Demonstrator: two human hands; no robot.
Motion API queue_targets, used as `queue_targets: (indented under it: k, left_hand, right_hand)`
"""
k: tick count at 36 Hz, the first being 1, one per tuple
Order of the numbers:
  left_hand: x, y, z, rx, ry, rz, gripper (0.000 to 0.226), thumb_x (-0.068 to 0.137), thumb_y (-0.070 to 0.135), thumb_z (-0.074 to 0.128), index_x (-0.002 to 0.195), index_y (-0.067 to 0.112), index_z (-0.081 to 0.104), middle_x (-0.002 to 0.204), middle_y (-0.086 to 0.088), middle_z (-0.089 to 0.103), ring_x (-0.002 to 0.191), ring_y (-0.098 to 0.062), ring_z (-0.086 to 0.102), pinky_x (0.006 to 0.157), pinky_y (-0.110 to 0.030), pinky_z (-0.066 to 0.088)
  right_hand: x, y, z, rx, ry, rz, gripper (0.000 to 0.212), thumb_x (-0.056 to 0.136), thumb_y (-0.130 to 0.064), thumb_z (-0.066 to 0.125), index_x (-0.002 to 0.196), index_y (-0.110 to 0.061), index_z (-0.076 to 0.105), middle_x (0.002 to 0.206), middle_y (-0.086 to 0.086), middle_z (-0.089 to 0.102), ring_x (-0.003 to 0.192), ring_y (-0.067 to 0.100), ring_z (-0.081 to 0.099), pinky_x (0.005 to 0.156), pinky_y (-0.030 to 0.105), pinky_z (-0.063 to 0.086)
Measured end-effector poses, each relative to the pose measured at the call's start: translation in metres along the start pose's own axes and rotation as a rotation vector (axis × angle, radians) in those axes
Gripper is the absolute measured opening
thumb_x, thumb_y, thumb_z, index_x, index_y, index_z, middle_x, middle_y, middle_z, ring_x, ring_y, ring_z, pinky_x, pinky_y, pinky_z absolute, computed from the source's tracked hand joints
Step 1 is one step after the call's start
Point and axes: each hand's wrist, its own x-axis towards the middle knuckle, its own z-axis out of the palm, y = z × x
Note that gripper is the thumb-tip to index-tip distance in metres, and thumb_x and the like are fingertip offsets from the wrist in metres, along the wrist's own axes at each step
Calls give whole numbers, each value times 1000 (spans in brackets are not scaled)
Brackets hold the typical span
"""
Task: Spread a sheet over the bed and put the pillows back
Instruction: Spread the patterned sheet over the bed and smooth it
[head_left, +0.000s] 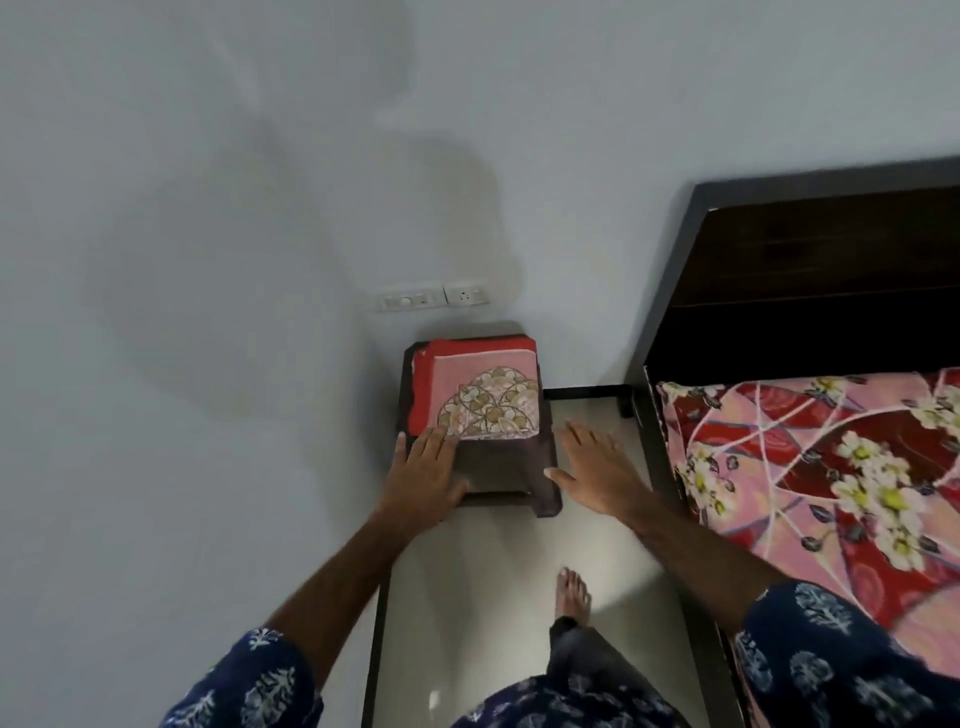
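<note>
A folded sheet (483, 389), red and pink with a gold floral pattern, lies on a dark brown stool (498, 478) against the wall. My left hand (426, 467) is stretched out flat, its fingertips touching the sheet's near left corner. My right hand (592, 457) hovers open with spread fingers just right of the stool, touching nothing. The bed (810, 467) at the right carries a red and pink flowered cover. No pillows are in view.
The dark wooden headboard (810, 270) rises behind the bed. A white switch and socket plate (434, 299) sits on the grey wall above the stool. My bare foot (571, 595) stands on the pale tiled floor in the narrow gap between wall and bed.
</note>
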Motion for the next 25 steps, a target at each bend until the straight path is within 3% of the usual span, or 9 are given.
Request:
queue_targets:
  k: [3,8,16,19,23,25]
  left_hand:
    - [48,-10,3,21,-43,-4,74,93,54,39,152,9,37,157,-16,39,148,-34,32,119,-63,24]
    - [117,-22,6,-95,-139,-56,67,98,43,49,155,15,28,163,-11,26,153,-30,19,123,-59,15]
    - [199,-52,58,-191,-305,-4,65,100,41,49,155,17,26,165,-10,22,154,-31,16,123,-57,18]
    - [232,-67,91,-179,-311,52,67,100,44,50,157,19,24,166,-10,20,155,-32,14,122,-57,21]
    - [268,-86,138,-146,-319,139,71,100,41,50,160,20,19,167,-14,15,155,-37,11,119,-63,23]
    - [278,-96,156,-122,-358,156,71,100,44,48,160,20,18,167,-14,15,154,-39,13,119,-62,24]
  right_hand:
    - [51,18,1,36,-41,-1,67,98,-57,48,152,-22,31,158,7,37,143,31,39,116,50,32]
    - [120,33,4,158,-153,77,62,97,-51,54,149,-20,37,150,6,45,135,29,47,110,47,42]
    - [203,47,55,602,-328,345,55,93,-44,61,136,-13,50,128,9,53,118,28,55,99,44,49]
    - [233,55,92,732,-338,431,48,87,-53,61,120,-18,56,117,2,59,110,24,62,92,42,54]
    - [258,51,113,907,-216,535,39,83,-45,74,106,-15,71,104,-4,72,98,17,71,88,35,58]
    - [267,47,122,995,-192,608,23,85,-32,77,99,-15,70,97,-3,73,91,14,71,86,35,59]
